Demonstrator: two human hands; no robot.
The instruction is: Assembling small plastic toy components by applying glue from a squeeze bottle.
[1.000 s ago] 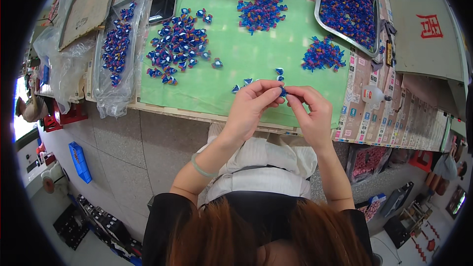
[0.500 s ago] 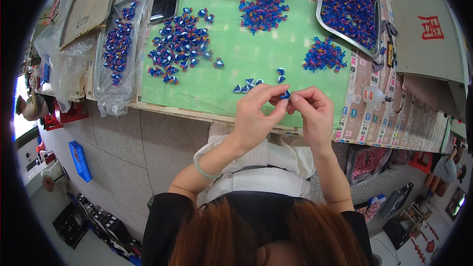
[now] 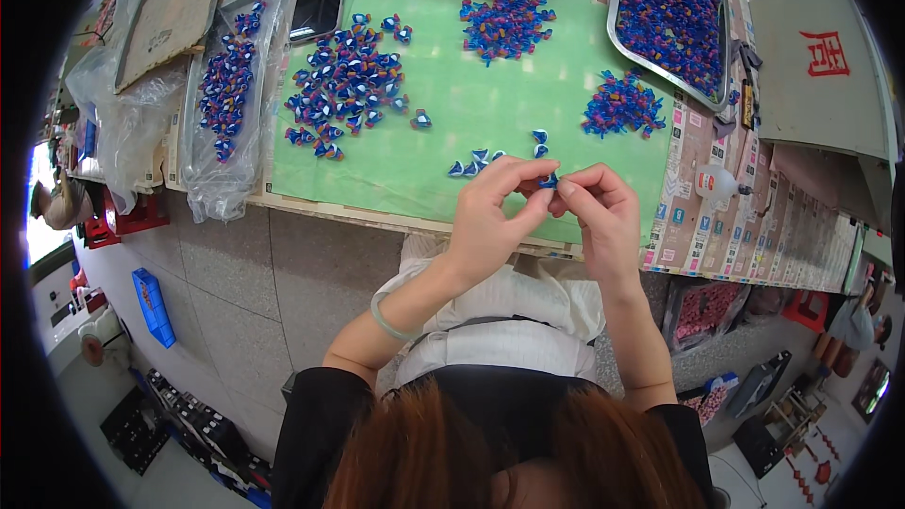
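A small blue piece (image 3: 548, 183) sits between the fingertips of the left hand (image 3: 490, 212) and the right hand (image 3: 608, 219), over the near part of a green sheet (image 3: 528, 99) on the worktop (image 3: 698, 236); it is a deep, vivid blue and barely wider than a fingertip; the fingers cover much of it, so its full outline cannot be told; the left grip is pinched down to the piece's width, thumb and forefinger on its nine-o'clock side; the right grip is likewise nearly closed, its tips on the three-o'clock side; from the piece, a row of blue-and-white pieces (image 3: 457, 169) lies towards ten o'clock, a larger heap (image 3: 344, 85) with orange and reddish bits farther out that way, and a blue-and-pink heap (image 3: 622, 104) between one and two o'clock.
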